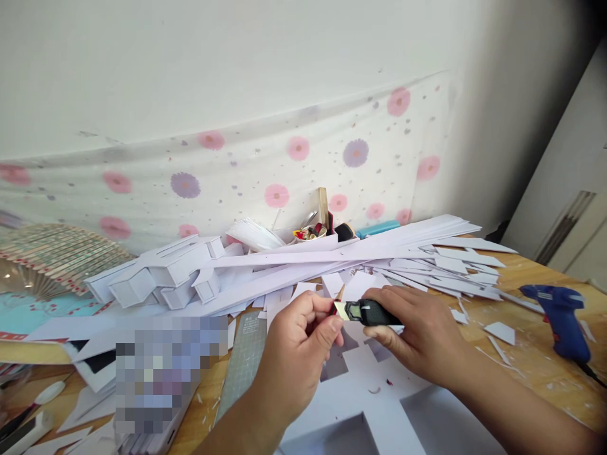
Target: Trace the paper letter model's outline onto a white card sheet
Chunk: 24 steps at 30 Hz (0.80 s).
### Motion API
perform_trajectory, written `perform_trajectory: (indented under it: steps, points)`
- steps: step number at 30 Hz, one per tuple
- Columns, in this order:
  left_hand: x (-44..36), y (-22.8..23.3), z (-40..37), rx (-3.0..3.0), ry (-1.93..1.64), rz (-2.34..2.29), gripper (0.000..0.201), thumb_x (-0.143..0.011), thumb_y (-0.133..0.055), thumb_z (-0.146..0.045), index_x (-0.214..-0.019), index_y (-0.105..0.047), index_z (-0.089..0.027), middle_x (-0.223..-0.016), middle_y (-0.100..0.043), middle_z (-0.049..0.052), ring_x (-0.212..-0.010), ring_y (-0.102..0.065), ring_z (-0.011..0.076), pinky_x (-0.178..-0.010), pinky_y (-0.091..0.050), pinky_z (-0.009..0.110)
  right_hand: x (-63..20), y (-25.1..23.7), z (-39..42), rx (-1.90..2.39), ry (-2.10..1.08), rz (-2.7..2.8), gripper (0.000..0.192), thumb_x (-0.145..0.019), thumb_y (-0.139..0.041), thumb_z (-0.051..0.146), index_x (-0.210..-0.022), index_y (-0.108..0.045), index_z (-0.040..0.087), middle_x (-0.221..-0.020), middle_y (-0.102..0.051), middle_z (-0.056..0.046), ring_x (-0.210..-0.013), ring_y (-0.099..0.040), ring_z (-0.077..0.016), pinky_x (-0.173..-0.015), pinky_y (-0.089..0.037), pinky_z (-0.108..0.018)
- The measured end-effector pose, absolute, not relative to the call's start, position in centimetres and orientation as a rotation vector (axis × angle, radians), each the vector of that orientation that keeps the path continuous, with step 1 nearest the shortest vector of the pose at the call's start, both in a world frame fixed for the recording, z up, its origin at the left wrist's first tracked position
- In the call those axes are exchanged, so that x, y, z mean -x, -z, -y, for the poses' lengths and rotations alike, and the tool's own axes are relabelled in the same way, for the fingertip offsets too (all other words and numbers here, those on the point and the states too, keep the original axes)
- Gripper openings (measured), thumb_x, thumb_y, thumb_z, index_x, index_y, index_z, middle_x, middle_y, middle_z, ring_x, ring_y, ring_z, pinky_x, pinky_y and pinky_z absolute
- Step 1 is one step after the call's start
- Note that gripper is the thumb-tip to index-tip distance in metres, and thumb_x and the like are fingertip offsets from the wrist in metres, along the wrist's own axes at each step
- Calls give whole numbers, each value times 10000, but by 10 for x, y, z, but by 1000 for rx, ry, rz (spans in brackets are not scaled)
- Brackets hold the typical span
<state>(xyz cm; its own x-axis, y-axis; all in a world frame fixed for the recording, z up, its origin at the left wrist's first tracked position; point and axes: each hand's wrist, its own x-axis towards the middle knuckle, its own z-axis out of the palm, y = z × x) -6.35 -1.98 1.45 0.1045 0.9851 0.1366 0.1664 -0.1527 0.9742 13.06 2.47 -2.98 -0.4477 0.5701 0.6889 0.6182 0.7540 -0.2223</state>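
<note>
White foam board pieces [360, 404] lie flat on the worktop [535, 373] right under both hands. The board already has square holes and notches cut out of it, so a lot of cutting looks done. Small white scraps [500, 332] are scattered all about, and a few little white box shapes [161, 272] sit in a pile to the left, so some parts look built already. The flat piece below the hands is not folded or glued to anything yet, so I think more work is left on it.

Right now the hands are busy with a black craft knife [372, 312], not with the board. The right hand [422, 335] is wrapped around the knife's body and holds it tight, just above the board. The left hand [303, 335] is curled nearly closed, and its thumb and finger pinch the shiny blade end [342, 309] of the knife. Something small and red peeks out by those fingers, but I cannot tell what it is. The knife sits between the two hands, touching both.

A blue glue gun [562, 316] rests on the worktop far to the right, well apart from the hands. Long white strips [332, 256] are stacked behind, near a flowery cloth [294, 164] on the wall.
</note>
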Motion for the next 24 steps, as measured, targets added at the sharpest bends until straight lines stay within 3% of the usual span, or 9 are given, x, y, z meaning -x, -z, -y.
perform_trajectory:
  steps: [4, 9, 15, 24]
  points:
    - [64, -13, 21, -1470, -1145, -1226, 127, -850, -548, -303, -827, -563, -179, -624, -557, -50, -510, -414, 49, -481, -329, 163, -138, 30, -35, 1008, 198, 2077, 384, -908, -425, 549, -985, -613, 224, -732, -629, -22, -648, -569, -184, -566, -348, -275]
    - [61, -12, 24, -1475, -1093, -1260, 108, -828, -549, -286, -812, -561, -179, -617, -565, -40, -518, -407, 60, -490, -322, 181, -163, 27, -59, 1541, 164, 1722, 453, -873, -399, 613, -993, -644, 252, -620, -649, -8, -533, -584, -208, -452, -327, -260]
    - [60, -11, 22, -1437, -1161, -1252, 143, -835, -560, -325, -833, -553, -182, -609, -535, -45, -517, -439, 64, -492, -346, 186, -143, 27, -36, 1029, 118, 2064, 384, -912, -418, 546, -1012, -612, 230, -807, -677, -41, -695, -615, -187, -581, -383, -272]
    - [61, -11, 23, -1427, -1198, -1196, 114, -849, -522, -283, -816, -559, -180, -662, -545, -31, -537, -452, 61, -490, -346, 181, -132, 28, -27, 923, 14, 2166, 384, -915, -423, 557, -988, -590, 219, -733, -597, -15, -664, -539, -168, -601, -337, -279]
